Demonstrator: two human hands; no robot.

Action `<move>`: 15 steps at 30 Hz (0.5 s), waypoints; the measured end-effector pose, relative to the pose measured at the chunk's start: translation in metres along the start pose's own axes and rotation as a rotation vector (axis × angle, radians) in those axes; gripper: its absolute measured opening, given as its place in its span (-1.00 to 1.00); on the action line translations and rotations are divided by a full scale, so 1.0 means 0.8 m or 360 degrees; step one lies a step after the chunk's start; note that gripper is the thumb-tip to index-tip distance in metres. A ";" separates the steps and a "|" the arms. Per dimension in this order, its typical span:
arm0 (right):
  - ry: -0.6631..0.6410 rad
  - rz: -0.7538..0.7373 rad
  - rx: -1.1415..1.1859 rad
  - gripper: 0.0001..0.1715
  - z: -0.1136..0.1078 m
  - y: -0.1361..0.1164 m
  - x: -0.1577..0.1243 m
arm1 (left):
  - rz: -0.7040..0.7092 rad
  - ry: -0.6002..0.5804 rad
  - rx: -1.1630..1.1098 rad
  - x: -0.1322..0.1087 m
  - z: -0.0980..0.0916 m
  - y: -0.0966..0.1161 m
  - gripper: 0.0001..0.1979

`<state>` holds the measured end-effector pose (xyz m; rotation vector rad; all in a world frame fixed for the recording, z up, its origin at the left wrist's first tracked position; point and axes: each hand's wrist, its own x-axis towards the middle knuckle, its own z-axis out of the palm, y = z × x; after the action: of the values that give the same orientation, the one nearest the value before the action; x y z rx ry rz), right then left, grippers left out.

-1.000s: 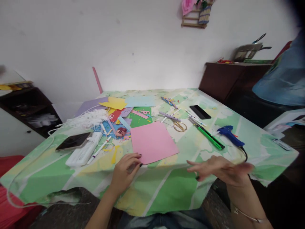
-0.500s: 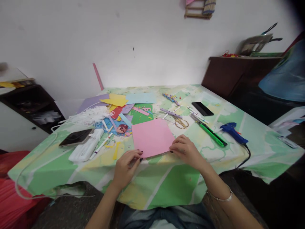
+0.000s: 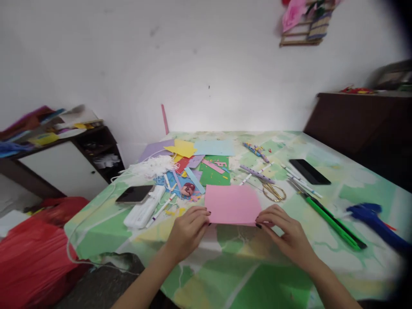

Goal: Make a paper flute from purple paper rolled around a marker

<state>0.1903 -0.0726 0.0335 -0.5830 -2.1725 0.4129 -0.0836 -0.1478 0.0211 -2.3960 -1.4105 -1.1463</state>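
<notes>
Table (image 3: 244, 274) under a green-patterned cloth: at left, a dark phone (image 3: 134, 194) lies just beside a white case (image 3: 144, 212), with a tangle of white string (image 3: 152, 166) and a heap of coloured paper scraps (image 3: 193, 165) behind them. At right lie gold-handled scissors (image 3: 274, 192), a green utility knife (image 3: 334, 223), a blue glue gun (image 3: 376, 223), a black phone (image 3: 309, 171) and scattered pens (image 3: 255, 150). Off the table, a red bag (image 3: 35, 253) sits on the floor below a shelf unit (image 3: 64, 159), and a dark cabinet (image 3: 363, 120) stands against the white wall.
</notes>
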 end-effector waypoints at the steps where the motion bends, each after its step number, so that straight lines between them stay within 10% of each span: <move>1: 0.0025 -0.0039 -0.0018 -0.81 -0.002 0.001 0.010 | -0.0001 0.0032 0.0052 0.016 -0.007 -0.007 -0.85; 7: -0.0115 -0.0169 -0.0114 -0.80 0.000 0.021 0.062 | -0.0068 -0.0464 -0.0222 0.120 -0.035 -0.089 -0.92; 11: -0.0024 0.0069 -0.0110 -0.89 -0.004 0.045 0.077 | -0.0667 -0.0319 0.0219 0.161 -0.042 -0.199 -0.75; 15: 0.0369 0.0545 -0.0195 -0.75 -0.017 0.078 0.101 | -0.0798 -0.0306 0.0413 0.164 -0.039 -0.289 -0.66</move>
<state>0.1731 0.0242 0.0639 -1.0270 -1.8868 0.3733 -0.2480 0.0567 0.0730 -2.0740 -2.1576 -0.7567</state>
